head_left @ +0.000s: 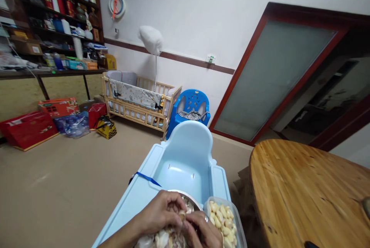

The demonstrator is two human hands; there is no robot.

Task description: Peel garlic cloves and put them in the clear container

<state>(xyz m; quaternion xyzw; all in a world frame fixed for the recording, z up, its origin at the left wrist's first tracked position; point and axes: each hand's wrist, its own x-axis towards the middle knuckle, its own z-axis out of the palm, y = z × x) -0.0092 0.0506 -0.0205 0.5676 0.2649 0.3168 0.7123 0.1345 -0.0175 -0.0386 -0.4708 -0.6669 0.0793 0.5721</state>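
A garlic clove (pixel 182 215) is pinched between the fingertips of both hands, over a metal bowl (pixel 189 196) that holds garlic and loose papery skins (pixel 163 238). My left hand (pixel 160 211) comes in from the lower left with its fingers curled round the clove. From the right, my right hand (pixel 204 230) meets it, thumb and fingers closed on the same clove. Beside my right hand stands a clear plastic container (pixel 240 232) with many peeled cloves (pixel 222 217) in it. The hands hide much of the bowl.
The bowl and container stand on a light blue child's high chair (pixel 187 155). To the right is a round wooden table (pixel 300 186). Behind are a blue plastic chair (pixel 192 101) and a wooden crib (pixel 138 105). Bags and boxes, including a red bag (pixel 29 128), lie on the left floor.
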